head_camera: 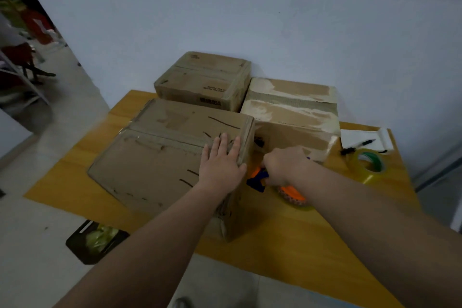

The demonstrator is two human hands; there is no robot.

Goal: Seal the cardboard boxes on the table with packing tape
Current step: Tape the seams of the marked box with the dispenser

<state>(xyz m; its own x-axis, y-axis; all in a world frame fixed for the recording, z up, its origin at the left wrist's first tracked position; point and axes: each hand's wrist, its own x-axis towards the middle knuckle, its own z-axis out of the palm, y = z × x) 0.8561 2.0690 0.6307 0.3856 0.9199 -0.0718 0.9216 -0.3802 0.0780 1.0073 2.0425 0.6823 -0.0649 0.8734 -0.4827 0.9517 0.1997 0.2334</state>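
Left hand [221, 162] flat, fingers spread, palm pressing the top of the nearest cardboard box [160, 157] at its right edge, grasping nothing; right hand [282, 165] clenched around the orange-and-blue tape dispenser [260, 177], just right of that box's side wall, low over the yellow table [312, 245]; taped seam runs leftward from the left fingertips; two more boxes beyond the hands, the torn one [292, 112] just behind the dispenser, the other [205, 80] farther back; spare tape roll [370, 165] right of the grip, pen [357, 146] and paper [365, 137] behind it.
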